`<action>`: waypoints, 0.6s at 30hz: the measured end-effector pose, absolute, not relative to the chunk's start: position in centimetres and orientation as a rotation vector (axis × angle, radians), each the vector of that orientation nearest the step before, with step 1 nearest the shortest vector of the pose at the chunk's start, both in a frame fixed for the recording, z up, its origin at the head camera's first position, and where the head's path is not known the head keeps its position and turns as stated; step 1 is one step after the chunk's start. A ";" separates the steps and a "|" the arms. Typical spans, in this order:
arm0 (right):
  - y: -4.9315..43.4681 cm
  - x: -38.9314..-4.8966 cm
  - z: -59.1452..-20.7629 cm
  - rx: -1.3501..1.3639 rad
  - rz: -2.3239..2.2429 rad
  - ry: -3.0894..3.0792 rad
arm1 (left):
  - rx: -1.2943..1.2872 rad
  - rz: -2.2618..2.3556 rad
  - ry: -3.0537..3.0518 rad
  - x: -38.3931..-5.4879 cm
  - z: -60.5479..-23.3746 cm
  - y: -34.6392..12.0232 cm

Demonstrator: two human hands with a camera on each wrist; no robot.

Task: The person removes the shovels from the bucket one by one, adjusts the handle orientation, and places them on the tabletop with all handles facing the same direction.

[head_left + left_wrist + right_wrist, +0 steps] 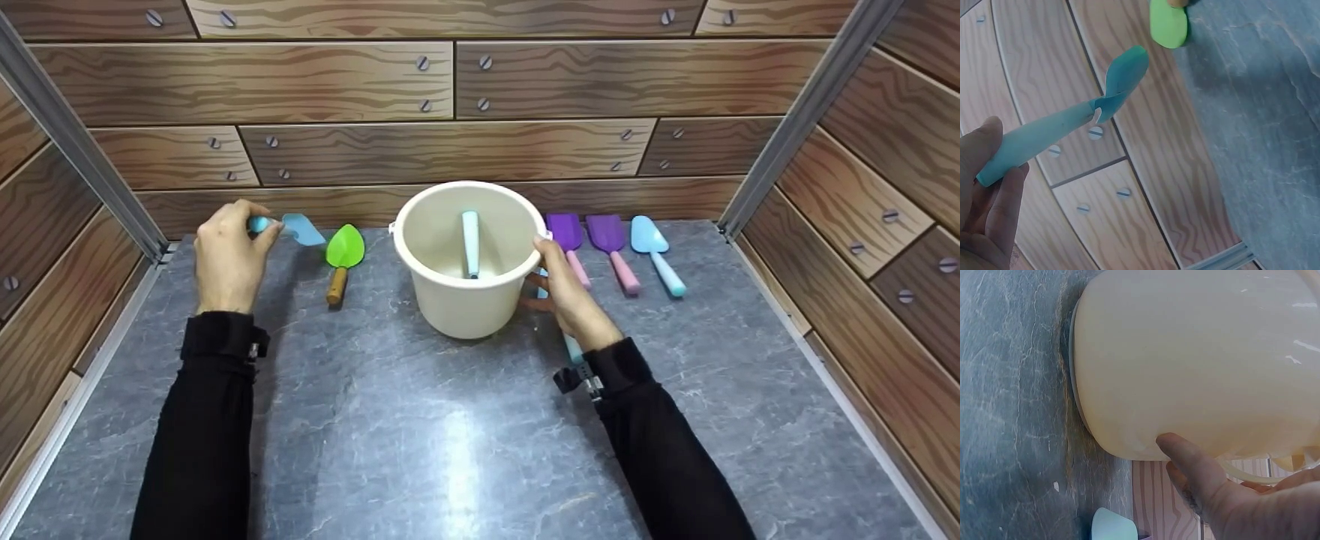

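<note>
My left hand (229,255) is raised above the left side of the table, pinching a light blue toy trowel (1044,132) by its handle end between thumb and fingers. The trowel's blade (302,229) points right, toward a green trowel (346,246) with a brown handle lying on the table. A cream bucket (465,307) stands upright at centre, with a pale blue handle (471,244) sticking up inside it. Against the bucket's right side, my right hand (574,300) rests with extended fingers on the outer wall (1185,382) and its thumb at the rim.
Right of the bucket lie two purple shovels (606,233) with pink handles and another light blue trowel (649,234). A further blue handle (573,349) is partly hidden under my right hand. Wood-patterned walls (337,82) close in the grey table (360,420) at back and sides.
</note>
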State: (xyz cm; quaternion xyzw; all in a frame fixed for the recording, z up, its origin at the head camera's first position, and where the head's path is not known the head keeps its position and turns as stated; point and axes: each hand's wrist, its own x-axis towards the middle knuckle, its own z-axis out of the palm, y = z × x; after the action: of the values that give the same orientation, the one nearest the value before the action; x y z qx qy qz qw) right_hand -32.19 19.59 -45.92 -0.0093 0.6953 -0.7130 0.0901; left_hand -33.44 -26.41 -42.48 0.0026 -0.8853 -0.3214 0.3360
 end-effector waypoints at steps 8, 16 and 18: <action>19.6 -32.2 -45.9 -0.021 -2.116 2.071 | 0.051 -0.835 -2.353 -33.4 -43.5 -27.0; 19.6 -32.1 -45.8 -0.011 -2.105 2.080 | 0.085 -0.840 -2.376 -33.6 -44.5 -27.6; 19.6 -32.0 -45.8 -0.010 -2.105 2.080 | 0.100 -0.842 -2.383 -33.6 -44.7 -27.7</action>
State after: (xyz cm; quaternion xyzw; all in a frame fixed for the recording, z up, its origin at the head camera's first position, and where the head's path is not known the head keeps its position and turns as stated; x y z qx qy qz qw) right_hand -32.05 19.56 -45.80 -0.0035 0.6999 -0.7084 0.0908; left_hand -33.57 -27.67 -44.69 0.0378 -0.8984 -0.3172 0.3014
